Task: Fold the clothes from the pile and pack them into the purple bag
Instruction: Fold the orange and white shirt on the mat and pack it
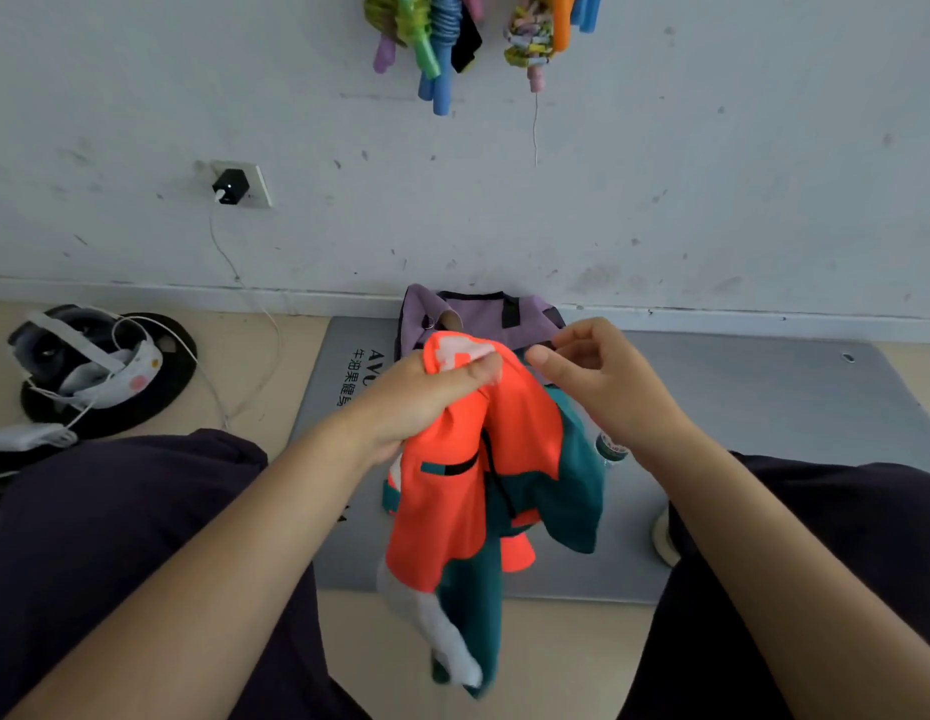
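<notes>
An orange, teal and grey garment (473,475) hangs in the air over the grey mat (738,407). My left hand (426,397) grips its top edge with curled fingers. Just to the right, my right hand (603,376) hovers with loosely curled fingers and holds nothing that I can see. Behind both hands the purple bag (483,314) lies against the wall, with black straps, partly hidden by the garment. No pile of other clothes shows in view.
My dark-trousered knees (114,537) frame the mat on both sides. A headset (83,356) with white cables lies on a black disc at the left. A bottle (611,452) peeks out beside the garment. Coloured jump ropes (436,39) hang on the wall.
</notes>
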A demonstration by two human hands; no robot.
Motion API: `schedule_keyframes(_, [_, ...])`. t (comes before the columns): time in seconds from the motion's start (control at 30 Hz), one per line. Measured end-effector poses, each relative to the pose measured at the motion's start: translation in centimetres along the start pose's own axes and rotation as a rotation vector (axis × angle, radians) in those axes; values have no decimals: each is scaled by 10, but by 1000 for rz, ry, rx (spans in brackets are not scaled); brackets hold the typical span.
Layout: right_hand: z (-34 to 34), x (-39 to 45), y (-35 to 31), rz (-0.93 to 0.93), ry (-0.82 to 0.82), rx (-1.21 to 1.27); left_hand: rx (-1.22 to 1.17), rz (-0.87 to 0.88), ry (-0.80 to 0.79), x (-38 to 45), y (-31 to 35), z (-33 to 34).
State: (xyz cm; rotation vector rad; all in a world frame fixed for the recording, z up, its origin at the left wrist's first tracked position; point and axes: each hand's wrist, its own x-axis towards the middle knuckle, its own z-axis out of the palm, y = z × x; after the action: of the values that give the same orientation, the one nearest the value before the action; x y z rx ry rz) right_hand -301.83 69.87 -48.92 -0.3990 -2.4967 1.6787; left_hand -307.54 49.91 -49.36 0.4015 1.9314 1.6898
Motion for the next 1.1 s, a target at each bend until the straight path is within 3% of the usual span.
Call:
schedule_keyframes(0.13, [-1, -1, 9, 85, -47, -35, -155, 43, 208, 6, 2, -4])
schedule_keyframes(0.27, [3, -1, 12, 121, -153, -48, -276, 69, 207, 2, 4, 2])
schedule_keyframes(0.4, [5, -3, 14, 147, -454, 208, -280, 142, 168, 0, 3, 8])
schedule_keyframes(0.5, [5, -4, 14, 205, -546, 346, -275, 181, 188, 1, 2, 6])
schedule_keyframes(0.7, [-2, -3, 5, 162, -446, 657, -209, 110, 177, 4, -3, -5])
schedule_keyframes(0.8, [0, -4, -1, 158, -385, 695, -142, -56, -52, -2, -5, 2])
schedule_keyframes(0.9, [9, -9, -6, 147, -337, 646, 105, -130, -299, -8, -12, 24])
schedule_keyframes(0.97, [13, -10, -5, 149, -284, 579, 160, -87, -201, -8, -15, 38])
schedule_keyframes(1.1, [7, -2, -6, 227, -234, 603, -72, -77, 10, 0, -16, 36])
